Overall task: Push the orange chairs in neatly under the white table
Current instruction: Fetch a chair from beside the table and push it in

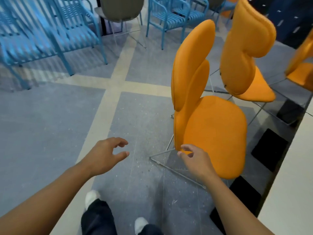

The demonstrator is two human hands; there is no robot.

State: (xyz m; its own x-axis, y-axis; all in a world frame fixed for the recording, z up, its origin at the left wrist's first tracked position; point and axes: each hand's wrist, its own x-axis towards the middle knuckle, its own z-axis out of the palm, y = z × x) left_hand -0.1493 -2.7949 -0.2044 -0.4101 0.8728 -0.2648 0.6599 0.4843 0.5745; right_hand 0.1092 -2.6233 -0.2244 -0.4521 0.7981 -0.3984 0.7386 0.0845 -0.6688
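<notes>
Loosely bent and spread, the fingers (186,147) of the right hand (194,160), gripping nothing, tips level with the lower rear corner of the nearest orange chair (216,133); impossible to tell whether touching the upholstery or just short of it. Palm down, reaching in from the lower right, above the chair's thin metal floor frame (176,168). Likewise relaxed and curved, the fingers of the left hand (105,155), thumb apart from them, nothing between; held out over the floor (50,124), well apart from the chair. Seen side-on, the nearest orange chair: smooth orange padding with a stitched seam, broad rounded seat, tall narrow back built of two overlapping lobes. Back toward the left, seat toward the white table (291,184) along the right edge; front of the seat near the table's rim, not clearly beneath it. Beyond it, a second orange chair (242,56) of the same shape, turned the same way, seat near the table. At the right border, part of a third orange chair (303,68). Along the table edge, dark squares (269,150) on the floor. Below, white shoes (92,197) and dark trousers (96,217). Further back, blue slatted chairs (33,34) in rows and one grey chair (122,9), on grey tiles crossed by pale bands.
</notes>
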